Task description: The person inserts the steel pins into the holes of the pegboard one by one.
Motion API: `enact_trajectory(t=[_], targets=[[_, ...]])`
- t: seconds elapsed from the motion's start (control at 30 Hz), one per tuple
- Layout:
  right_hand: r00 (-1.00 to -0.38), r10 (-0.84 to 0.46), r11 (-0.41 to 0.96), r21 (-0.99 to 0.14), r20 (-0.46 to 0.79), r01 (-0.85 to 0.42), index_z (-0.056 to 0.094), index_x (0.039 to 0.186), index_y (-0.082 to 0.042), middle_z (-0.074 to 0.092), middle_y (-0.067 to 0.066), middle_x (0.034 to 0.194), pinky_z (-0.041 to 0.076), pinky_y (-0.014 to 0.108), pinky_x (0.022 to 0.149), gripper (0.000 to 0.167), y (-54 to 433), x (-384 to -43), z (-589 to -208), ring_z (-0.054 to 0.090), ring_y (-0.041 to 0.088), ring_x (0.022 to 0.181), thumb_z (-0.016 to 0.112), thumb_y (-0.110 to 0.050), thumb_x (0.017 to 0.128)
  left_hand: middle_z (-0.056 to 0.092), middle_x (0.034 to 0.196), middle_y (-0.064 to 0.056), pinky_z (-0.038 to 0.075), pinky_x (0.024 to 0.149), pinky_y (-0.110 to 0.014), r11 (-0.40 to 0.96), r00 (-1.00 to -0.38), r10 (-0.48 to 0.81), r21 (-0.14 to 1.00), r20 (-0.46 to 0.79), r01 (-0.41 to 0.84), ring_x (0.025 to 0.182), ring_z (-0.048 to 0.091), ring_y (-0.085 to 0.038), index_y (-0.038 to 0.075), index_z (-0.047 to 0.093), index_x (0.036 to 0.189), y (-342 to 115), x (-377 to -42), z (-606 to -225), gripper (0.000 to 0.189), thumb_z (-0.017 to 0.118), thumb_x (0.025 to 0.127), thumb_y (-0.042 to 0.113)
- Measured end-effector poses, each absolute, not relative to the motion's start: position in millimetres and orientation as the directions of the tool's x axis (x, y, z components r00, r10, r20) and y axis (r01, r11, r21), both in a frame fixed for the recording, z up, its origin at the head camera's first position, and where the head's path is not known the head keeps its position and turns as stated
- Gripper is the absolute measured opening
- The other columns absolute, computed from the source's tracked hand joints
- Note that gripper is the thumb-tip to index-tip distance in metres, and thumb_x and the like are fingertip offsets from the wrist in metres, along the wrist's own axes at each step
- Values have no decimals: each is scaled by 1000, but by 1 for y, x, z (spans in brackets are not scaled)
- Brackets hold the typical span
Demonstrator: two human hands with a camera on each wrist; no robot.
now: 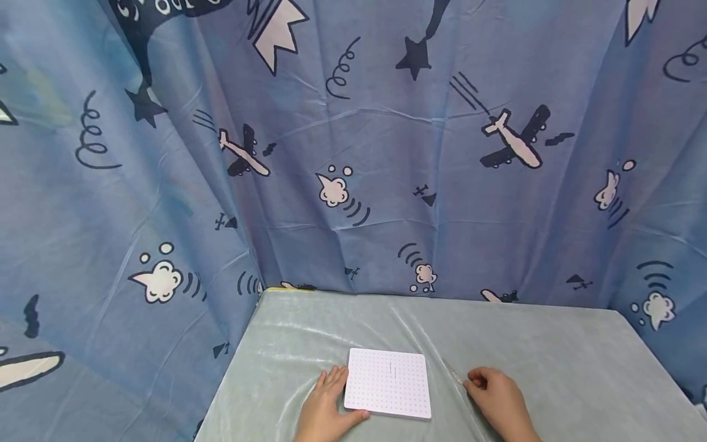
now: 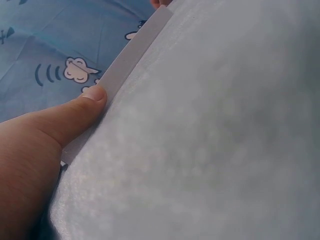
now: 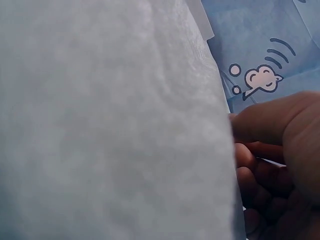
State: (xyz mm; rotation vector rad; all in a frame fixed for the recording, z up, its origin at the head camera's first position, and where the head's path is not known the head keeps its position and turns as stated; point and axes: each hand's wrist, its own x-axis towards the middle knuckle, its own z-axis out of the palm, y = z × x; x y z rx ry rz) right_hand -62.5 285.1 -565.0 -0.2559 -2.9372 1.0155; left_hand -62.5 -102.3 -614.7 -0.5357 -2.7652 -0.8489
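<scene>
A white, nearly square board (image 1: 388, 383) with rows of small dots and two short lines lies flat on the pale table cover. My left hand (image 1: 330, 408) rests at its near left corner, straight fingers along the left side and thumb at the front edge. In the left wrist view the thumb (image 2: 80, 112) presses the board's side (image 2: 132, 52). Right of the board, my right hand (image 1: 497, 396) pinches the near end of a thin pale sliver (image 1: 453, 372) between thumb and forefinger; I cannot tell what it is. The right wrist view shows its other fingers (image 3: 255, 185) curled.
The table cover (image 1: 580, 362) is a pale, shiny cloth with creases running toward the right hand. Behind and beside the table hangs a blue curtain (image 1: 375, 245) printed with planes, clouds and stars. A bit of yellow (image 1: 287, 289) shows at the far left corner.
</scene>
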Motion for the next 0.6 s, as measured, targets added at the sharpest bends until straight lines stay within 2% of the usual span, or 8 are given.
enact_trajectory(t=[0.17,0.37,0.6], targets=[[-986,160,775,-611,-54,160,81,95,-3,68,-5,78,55,36,65,14,283,-62,-564,59,14,70,81,-17,93,69,148,-13,44,123,-54,773,-911,282,492,300,401,142,61,-35,2,67,147,-102,-62,-615,101,87,78,73],[-988,144,779,-609,-54,147,80,90,-7,68,-6,76,52,34,61,15,280,-61,-565,57,13,66,84,-21,92,68,149,-12,42,125,-55,766,-909,283,498,307,407,144,60,-34,1,67,147,-103,-62,-617,101,89,77,70],[-993,115,805,-583,-31,111,77,85,-10,66,-6,74,52,34,62,14,279,-60,-563,56,13,66,86,-19,91,68,149,-13,42,126,-55,760,-907,284,504,311,411,144,59,-35,0,67,146,-102,-63,-615,102,86,78,74]])
